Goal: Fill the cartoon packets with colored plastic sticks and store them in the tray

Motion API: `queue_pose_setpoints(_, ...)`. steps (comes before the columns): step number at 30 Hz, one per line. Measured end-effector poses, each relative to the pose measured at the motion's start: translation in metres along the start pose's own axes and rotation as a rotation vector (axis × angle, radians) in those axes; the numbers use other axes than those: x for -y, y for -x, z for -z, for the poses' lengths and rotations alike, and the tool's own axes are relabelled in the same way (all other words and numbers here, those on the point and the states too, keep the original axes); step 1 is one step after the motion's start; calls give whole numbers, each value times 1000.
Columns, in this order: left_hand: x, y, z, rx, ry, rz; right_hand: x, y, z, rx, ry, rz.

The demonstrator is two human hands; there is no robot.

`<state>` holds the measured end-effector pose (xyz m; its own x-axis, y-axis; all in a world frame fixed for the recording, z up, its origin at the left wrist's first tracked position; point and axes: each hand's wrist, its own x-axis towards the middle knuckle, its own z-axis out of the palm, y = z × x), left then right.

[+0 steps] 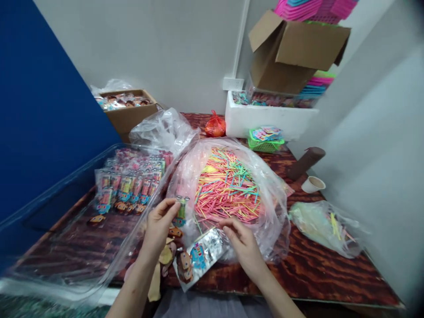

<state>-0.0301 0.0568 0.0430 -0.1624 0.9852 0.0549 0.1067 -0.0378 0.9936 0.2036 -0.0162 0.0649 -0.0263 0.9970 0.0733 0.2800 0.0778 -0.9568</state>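
Between the thumb and fingers of my left hand (163,217) is a small clear packet (180,213) with a green-yellow filling and a printed cartoon figure. My right hand (241,242) is closed at the fingertips over the near edge of a big clear plastic bag (188,172); what it pinches is too small to make out. The bag lies wide and holds a heap of thin coloured sticks (228,190), mostly pink and yellow. A silver foil pouch (207,247) with a cartoon print lies tilted below and between my hands.
Filled packets (132,183) lie in rows at left behind a clear plastic sheet. Uninflated balloons (167,254) lie beneath my left wrist. Behind are a carton (124,115), a foam box (271,119) and a green basket (265,143). A paper cup (313,184) and bottle (306,162) stand right.
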Motion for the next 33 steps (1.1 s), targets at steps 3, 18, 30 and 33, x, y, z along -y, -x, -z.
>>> queue_pose_setpoints(3, 37, -30, -12, -40, -218, -60, -31, -8, 4, -30, 125, 10)
queue_pose_setpoints(18, 54, -20, 0, -112, -648, -219, -37, -116, 78, -166, 1240, 106)
queue_pose_setpoints(30, 63, 16, 16, -45, -461, -42, -38, -138, 70, 8, 1325, 142)
queue_pose_setpoints(33, 64, 20, 17, -19, -475, -49, -33, -143, 79, 13, 1239, 121)
